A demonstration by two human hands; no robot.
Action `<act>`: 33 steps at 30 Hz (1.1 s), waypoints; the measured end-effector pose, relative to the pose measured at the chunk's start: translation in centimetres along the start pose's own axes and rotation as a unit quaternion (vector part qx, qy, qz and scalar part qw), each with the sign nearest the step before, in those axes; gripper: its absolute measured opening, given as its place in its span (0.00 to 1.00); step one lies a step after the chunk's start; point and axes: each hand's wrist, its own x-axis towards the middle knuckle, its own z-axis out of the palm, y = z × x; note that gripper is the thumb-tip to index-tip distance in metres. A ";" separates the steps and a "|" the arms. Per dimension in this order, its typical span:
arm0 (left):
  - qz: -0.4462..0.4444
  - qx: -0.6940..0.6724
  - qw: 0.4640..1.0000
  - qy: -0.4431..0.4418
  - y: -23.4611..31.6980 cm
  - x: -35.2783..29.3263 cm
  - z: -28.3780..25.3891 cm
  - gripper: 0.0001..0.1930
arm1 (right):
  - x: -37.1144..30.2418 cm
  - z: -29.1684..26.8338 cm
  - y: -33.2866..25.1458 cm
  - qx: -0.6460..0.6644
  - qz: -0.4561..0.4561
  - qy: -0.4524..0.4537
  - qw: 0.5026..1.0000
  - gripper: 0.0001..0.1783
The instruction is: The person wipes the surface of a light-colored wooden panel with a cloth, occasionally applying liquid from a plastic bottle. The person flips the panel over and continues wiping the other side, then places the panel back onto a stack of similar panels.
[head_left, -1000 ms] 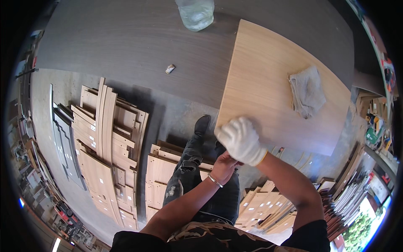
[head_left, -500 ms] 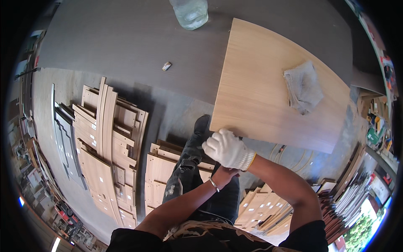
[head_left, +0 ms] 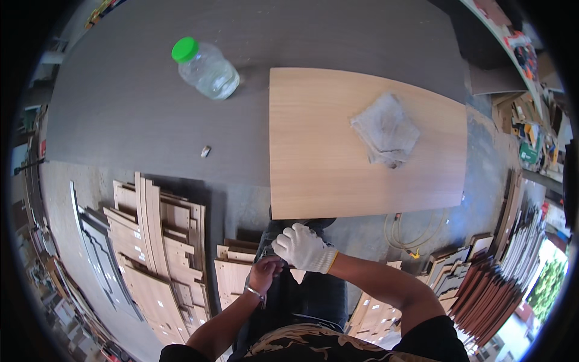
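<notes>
My right hand (head_left: 303, 247) wears a white knitted glove with a yellow cuff; its fingers are curled, and the palm side is hidden. Close beside it, to the left and slightly nearer me, is my bare left hand (head_left: 264, 274), with a bracelet at the wrist. Its fingers are bent inward, and I cannot make out what they hold, if anything. Both hands are over my legs, just short of the near edge of a light wood-grain panel (head_left: 319, 175). On that panel rests a folded grey cloth (head_left: 386, 131).
The panel lies on a dark grey tabletop (head_left: 139, 114). A clear bottle with a green lid (head_left: 210, 71) and a small object (head_left: 205, 151) are on its left part. Stacked wooden boards (head_left: 154, 253) stand below left. A yellowish hose (head_left: 395, 235) loops on the floor at right.
My left hand has come away from the glove's cuff and moved left. The gloved right hand has shifted left and toward me. The view has also shifted, bringing the whole bottle into sight.
</notes>
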 end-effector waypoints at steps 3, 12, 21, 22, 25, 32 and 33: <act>0.030 -0.001 0.999 0.037 1.6 0.4 -2.4 0.12 | 1.6 -1.8 2.1 -0.007 0.154 0.111 0.982 0.17; 0.127 -0.139 0.956 0.225 9.2 4.1 -4.4 0.10 | 0.8 -0.2 -1.0 0.011 -0.035 -0.076 0.996 0.11; 0.308 0.211 0.847 0.379 17.7 3.3 7.0 0.14 | -4.8 -6.4 7.8 0.408 0.289 0.084 0.862 0.07; 0.282 0.102 0.872 0.386 15.1 3.7 6.8 0.14 | -4.5 -6.4 8.8 0.428 0.327 0.132 0.832 0.08; 0.124 -0.037 0.899 0.418 14.0 1.9 12.3 0.16 | -2.6 -5.7 11.1 0.394 0.394 0.084 0.826 0.08; 0.131 0.030 0.892 0.432 12.3 0.4 14.7 0.18 | 9.0 -6.2 11.1 0.464 0.294 0.088 0.831 0.20; 0.142 0.060 0.892 0.426 11.8 -0.1 13.8 0.17 | 8.7 -7.7 10.5 0.382 0.280 0.098 0.875 0.23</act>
